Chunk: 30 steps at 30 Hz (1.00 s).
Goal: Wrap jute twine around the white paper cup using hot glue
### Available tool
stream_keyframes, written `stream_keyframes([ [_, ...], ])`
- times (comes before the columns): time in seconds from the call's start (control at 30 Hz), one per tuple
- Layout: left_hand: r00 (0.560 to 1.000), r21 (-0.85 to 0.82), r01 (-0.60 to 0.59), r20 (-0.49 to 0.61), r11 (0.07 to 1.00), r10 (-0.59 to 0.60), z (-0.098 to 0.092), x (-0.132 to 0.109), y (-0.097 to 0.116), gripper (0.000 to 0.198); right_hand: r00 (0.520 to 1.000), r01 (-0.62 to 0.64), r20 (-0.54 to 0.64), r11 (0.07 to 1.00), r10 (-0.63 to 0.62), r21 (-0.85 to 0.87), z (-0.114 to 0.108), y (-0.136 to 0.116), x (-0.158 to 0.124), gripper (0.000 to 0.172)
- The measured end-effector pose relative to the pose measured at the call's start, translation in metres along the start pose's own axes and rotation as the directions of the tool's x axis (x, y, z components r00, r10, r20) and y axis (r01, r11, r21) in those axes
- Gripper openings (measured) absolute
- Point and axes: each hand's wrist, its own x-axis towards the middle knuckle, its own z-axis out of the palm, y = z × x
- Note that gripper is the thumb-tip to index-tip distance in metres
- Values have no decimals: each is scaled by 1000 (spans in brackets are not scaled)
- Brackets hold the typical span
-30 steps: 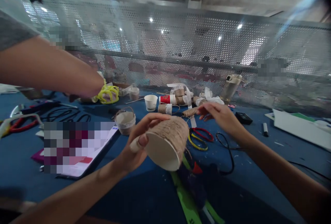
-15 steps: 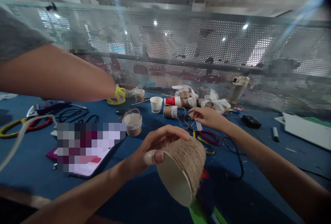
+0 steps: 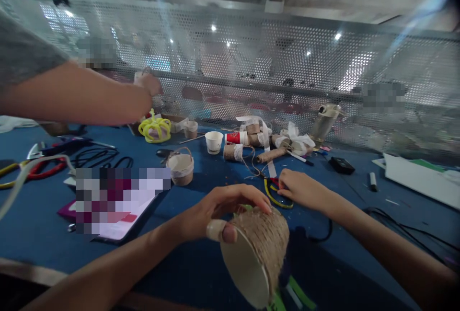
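Note:
My left hand [image 3: 230, 205] grips a paper cup wrapped in twine [image 3: 264, 244], thumb at the rim and fingers over the wrapped side. The cup is tipped on its side, its white mouth facing me. My right hand [image 3: 302, 189] is closed at the red handle of a pair of scissors [image 3: 278, 198] lying beyond the cup; the yellow handle shows beside my fingers. Just past the scissors lies a roll of brown twine [image 3: 272, 155], with a loose strand trailing left. A white strip hangs down near it.
A small twine-handled basket [image 3: 181, 169] and a phone [image 3: 132, 210] are on the left. White cup [image 3: 214, 143], red cup [image 3: 235, 137] and clear jug [image 3: 325, 124] line the back. Another person's arm [image 3: 79, 93] reaches in from upper left. Black cables [image 3: 402, 227] lie right.
My right hand has moved from the twine roll toward me, onto the scissors. The other person's hand has risen, holding a small pale object. My left hand still holds the cup.

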Motion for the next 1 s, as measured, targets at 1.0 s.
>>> stream_keyframes([
  [1.0,1000,-42,17,7,999,-17,0,7,-1,61,946,-97,-251,920,204,380,-46,-2,201,36],
])
